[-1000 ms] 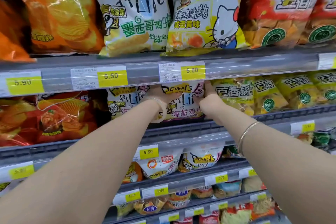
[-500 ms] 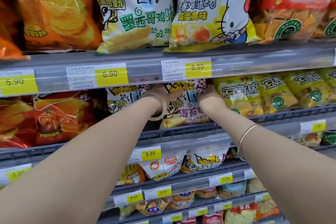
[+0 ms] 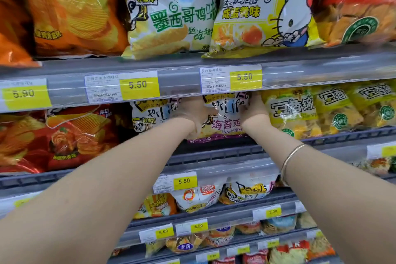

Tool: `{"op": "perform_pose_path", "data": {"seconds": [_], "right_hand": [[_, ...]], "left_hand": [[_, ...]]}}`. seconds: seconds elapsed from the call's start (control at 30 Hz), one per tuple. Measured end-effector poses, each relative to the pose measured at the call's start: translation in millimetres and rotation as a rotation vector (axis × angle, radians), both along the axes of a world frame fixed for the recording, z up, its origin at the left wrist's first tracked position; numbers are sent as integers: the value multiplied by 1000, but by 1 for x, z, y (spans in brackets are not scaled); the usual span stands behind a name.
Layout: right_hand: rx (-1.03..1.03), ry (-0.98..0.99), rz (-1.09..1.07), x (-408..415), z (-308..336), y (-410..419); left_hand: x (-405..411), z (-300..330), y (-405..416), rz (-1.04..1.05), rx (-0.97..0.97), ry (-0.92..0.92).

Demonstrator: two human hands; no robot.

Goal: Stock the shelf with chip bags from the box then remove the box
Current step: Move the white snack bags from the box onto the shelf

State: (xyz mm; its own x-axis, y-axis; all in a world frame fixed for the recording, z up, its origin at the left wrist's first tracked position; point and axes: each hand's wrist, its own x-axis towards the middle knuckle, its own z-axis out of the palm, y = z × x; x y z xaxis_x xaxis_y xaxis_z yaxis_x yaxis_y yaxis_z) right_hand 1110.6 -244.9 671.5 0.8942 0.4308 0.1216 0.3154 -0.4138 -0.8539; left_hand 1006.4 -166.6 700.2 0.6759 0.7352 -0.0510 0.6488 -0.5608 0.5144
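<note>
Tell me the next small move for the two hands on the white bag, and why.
Probably push the white chip bag further back into its slot, then let go. Both the left hand and right hand grip its sides, and its bottom edge seems to sit at the shelf lip, ahead of the neighbouring bags.

Glossy film, grey metal

We see shiny crinkled plastic chip bags (image 3: 227, 118), a smooth grey metal shelf edge (image 3: 180, 79), paper price labels (image 3: 122, 87), a metal bangle (image 3: 291, 156).
</note>
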Motion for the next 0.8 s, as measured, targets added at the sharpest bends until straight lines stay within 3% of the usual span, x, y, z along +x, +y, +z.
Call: {"op": "perform_pose_path", "data": {"seconds": [0.1, 0.2, 0.3, 0.4, 0.53, 0.8], "right_hand": [[-22, -52, 30, -4, -12, 1], [61, -206, 101, -11, -23, -3], [-84, -392, 231, -15, -32, -5], [-289, -454, 295, -16, -32, 2], [-410, -406, 307, -12, -29, 11], [-347, -427, 305, -34, -24, -3]], "left_hand": [[-5, -14, -5, 21, 134, -138], [-20, -24, -5, -6, 417, -86], [-32, -35, 4, -37, 653, 59], [-31, -42, 15, -30, 600, 142], [-30, -46, 26, -58, 545, 177], [-51, -41, 25, -92, 513, 118]]}}
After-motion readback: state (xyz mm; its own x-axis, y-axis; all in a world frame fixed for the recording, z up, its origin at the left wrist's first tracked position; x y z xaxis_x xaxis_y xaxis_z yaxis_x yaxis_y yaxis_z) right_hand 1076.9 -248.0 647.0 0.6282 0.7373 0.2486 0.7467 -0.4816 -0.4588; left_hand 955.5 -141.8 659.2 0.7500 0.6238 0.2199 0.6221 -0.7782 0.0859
